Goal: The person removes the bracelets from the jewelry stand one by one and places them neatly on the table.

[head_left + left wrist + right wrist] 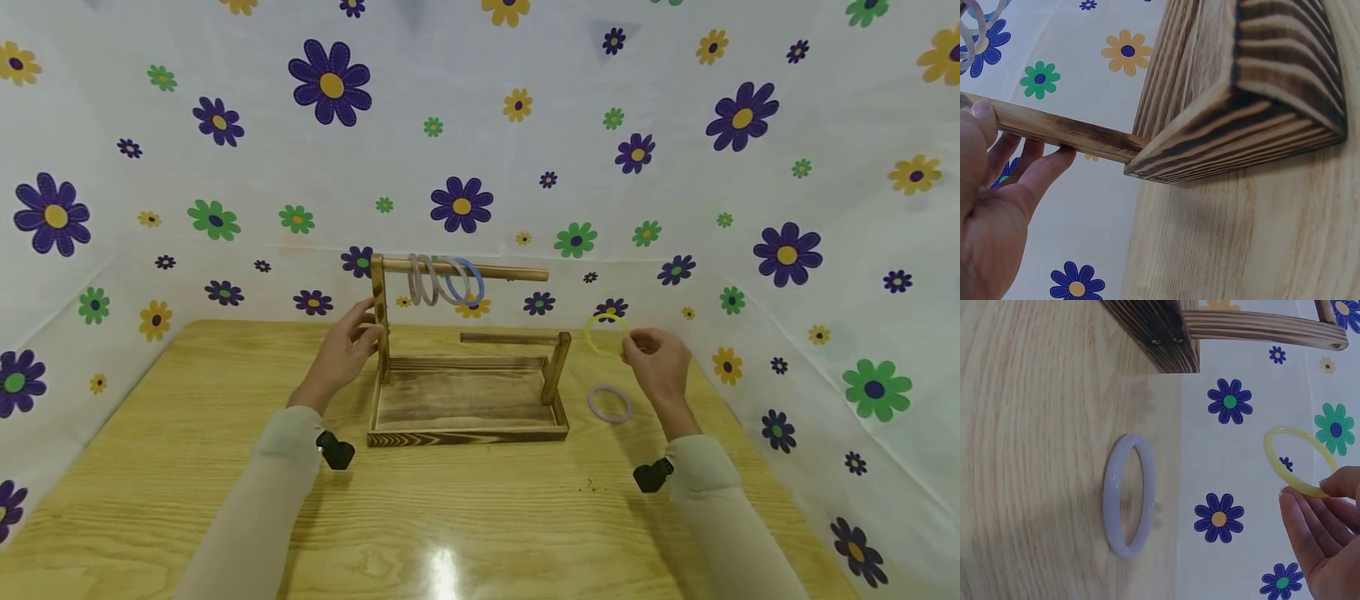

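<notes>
A wooden stand [468, 436] has a tall left post with a long upper rod [517, 272], and a short right post with a lower rod. Several bangles hang on the upper rod, among them a blue one [480, 283] at the right of the group. My left hand [347, 350] grips the tall post [1066, 128], thumb on one side and fingers on the other. Right of the stand, my right hand [660, 367] pinches a yellow bangle [1297, 482] at its edge, held up in the air. A lilac bangle [1112, 503] lies on the table below that hand.
The wooden table [450, 517] reaches back to a white cloth with flowers [420, 167], which also rises on both sides. Small dark specks [590, 485] lie on the table right of the stand's front corner.
</notes>
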Available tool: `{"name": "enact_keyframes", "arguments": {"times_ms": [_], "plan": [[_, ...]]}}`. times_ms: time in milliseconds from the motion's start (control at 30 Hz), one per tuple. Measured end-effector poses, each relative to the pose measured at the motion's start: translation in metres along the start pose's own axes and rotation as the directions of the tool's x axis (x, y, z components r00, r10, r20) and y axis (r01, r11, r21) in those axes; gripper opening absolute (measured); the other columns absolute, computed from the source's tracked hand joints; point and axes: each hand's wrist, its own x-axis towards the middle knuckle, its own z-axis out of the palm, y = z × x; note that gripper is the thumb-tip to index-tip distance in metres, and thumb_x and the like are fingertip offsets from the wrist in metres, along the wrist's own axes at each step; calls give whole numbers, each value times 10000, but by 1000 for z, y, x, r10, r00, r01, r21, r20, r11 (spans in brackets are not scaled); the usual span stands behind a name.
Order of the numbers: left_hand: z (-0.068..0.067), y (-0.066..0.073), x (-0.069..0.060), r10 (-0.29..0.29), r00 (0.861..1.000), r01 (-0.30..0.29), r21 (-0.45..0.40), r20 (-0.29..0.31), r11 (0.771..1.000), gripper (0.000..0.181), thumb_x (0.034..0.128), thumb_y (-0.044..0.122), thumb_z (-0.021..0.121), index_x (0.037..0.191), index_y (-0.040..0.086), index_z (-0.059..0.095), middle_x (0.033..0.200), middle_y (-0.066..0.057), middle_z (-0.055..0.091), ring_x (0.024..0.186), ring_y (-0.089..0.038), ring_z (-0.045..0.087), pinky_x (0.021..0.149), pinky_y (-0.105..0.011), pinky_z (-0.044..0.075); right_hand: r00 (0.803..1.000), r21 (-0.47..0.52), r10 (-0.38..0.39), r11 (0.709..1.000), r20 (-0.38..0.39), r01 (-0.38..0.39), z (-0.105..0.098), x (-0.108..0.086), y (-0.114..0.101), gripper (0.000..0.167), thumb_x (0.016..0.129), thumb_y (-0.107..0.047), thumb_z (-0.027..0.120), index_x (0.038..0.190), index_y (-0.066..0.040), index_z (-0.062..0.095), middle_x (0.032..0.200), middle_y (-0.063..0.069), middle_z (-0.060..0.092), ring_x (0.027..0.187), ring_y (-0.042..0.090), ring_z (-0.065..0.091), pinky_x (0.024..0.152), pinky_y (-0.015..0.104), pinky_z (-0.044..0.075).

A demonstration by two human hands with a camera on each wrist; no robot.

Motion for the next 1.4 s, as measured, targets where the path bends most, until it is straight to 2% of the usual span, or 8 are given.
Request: {"name": "enact_keyframes", "arguments": {"times_ms": [400,600,733,1067,1233,1400], "plan": [[0,0,-1,15,1000,-15,19,-9,1000,579,1118,281,446,1656,219,241,1463,-223,508,1351,-411,557,1113,-576,517,999,1,32,999,-12,-32,-8,-1,20,204,951,-38,656,1083,89,747,1009,340,738,585,-168,598,589,43,546],[1,2,0,18,1000,-18,32,-15,999,575,1119,285,440,1655,210,243,1459,-223,507,1344,-414,559,1120,-571,512,997,-54,73,996,-4,-73,-17,-3,28,256,956,-65,633,1140,82,733,1035,338,739,582,-174,591,584,36,537],[1,-1,0,5,1000,-5,12,-11,1000,565,1117,295,444,1649,243,260,1442,-218,510,1338,-405,559,1138,-562,497,995,-80,95,992,21,-93,-24,-7,30,273,969,-77,632,1169,87,720,1056,348,731,580,-192,574,580,26,525],[0,2,-1,-1,1000,1,-26,-1,1000,575,1118,263,450,1654,253,242,1455,-227,497,1338,-413,550,1150,-574,478,991,-116,121,987,62,-113,-41,-10,37,284,968,-73,633,1172,108,711,1061,357,727,568,-161,586,568,53,543],[1,0,-1,2,1000,-2,-15,-5,1000,556,1120,278,446,1645,243,270,1429,-221,511,1319,-399,569,1144,-554,490,986,-151,148,979,73,-136,-47,-12,42,301,973,-78,625,1201,103,703,1086,348,727,574,-163,581,573,61,550],[1,-1,-1,2,1000,-2,-6,-7,1000,565,1123,287,438,1652,227,251,1449,-222,498,1338,-402,558,1151,-558,481,987,-181,140,976,74,-125,-51,-11,45,301,977,-78,623,1208,100,701,1089,348,726,572,-176,561,564,56,541]]}}
